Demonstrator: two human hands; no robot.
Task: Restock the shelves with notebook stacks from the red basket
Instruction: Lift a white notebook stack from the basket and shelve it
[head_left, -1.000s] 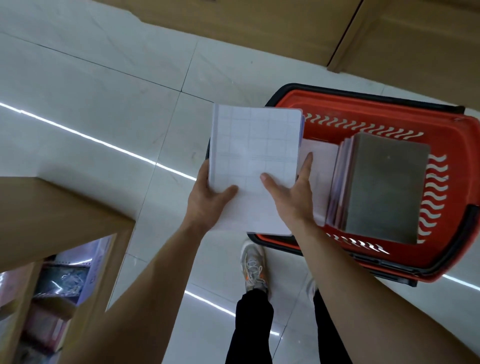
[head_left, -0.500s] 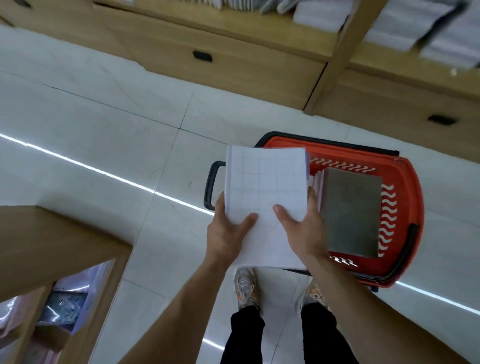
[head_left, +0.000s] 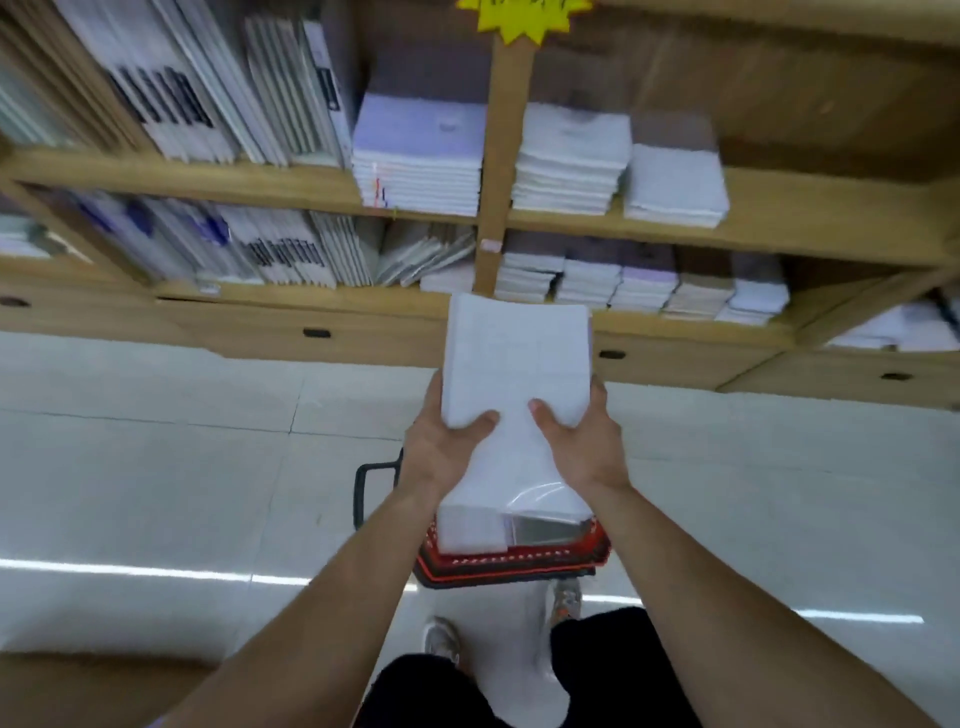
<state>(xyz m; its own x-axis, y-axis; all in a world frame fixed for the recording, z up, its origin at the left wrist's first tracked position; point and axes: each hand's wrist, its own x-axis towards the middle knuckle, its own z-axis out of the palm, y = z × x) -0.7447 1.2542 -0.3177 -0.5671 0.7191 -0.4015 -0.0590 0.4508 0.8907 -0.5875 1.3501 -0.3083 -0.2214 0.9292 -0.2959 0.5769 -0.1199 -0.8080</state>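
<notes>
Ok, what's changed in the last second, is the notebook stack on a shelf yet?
Not yet. The notebook stack has been lifted from over the red basket and carried forward toward the shelves, which have come into view. Unchanged: the left hand and right hand both grip it, thumbs on top, and the basket stays on the floor with other notebooks inside.

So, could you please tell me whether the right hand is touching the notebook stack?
Touching. The head view shows the right hand gripping the notebook stack at its right edge, thumb laid across its top face.
</notes>
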